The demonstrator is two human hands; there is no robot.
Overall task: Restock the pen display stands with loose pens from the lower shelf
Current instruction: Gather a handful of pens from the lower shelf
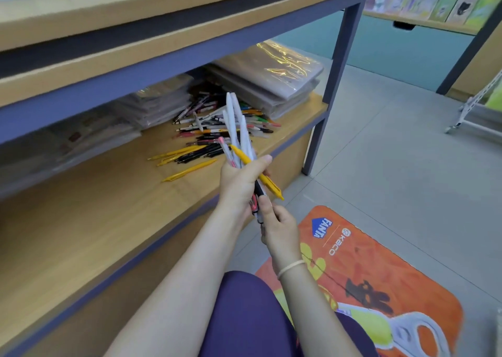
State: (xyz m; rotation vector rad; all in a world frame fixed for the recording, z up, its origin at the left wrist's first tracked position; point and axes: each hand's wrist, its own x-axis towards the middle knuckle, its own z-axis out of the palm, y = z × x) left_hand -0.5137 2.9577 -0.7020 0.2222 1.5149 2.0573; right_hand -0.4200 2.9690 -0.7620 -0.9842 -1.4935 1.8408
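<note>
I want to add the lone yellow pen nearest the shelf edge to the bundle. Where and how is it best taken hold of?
Pinch the yellow pen at mid-barrel, coming from above. It lies flat on the lower shelf, apart from the pile of pens, with bare wood on both sides for fingertips. The right hand seems the better choice, since the left hand grips the bundle.

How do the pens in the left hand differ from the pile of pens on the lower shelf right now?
The bunch of pens is gripped in the left hand and stands roughly upright, fanned out; the pile of pens lies flat and scattered on the lower shelf. The bunch is mostly white with one yellow pen; the pile mixes black, yellow, white and other colours. The bunch is smaller. The right hand pinches the bunch's lower ends; nothing touches the pile.
</note>
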